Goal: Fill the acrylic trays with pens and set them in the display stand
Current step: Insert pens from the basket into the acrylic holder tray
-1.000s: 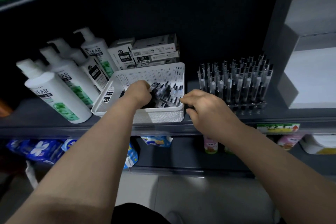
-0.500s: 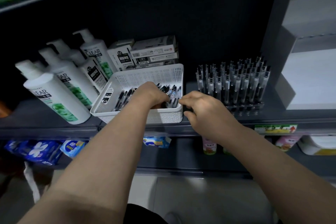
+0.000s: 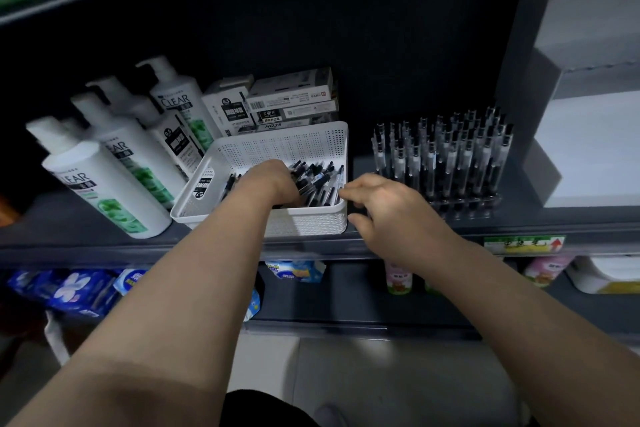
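Loose black-and-clear plastic pens (image 3: 317, 180) lie heaped in white perforated plastic basket (image 3: 277, 149). Left hand (image 3: 268, 182) buried among them, grip hidden, cannot tell. Right hand (image 3: 388, 211) spread loose at basket's right corner. Pens likely light, stiff, slick; bunch mid-barrel.

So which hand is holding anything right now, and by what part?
Left hand is closed around a bunch of loose pens in the white basket; the grip point is hidden. Right hand holds nothing, fingers at the basket's right rim.
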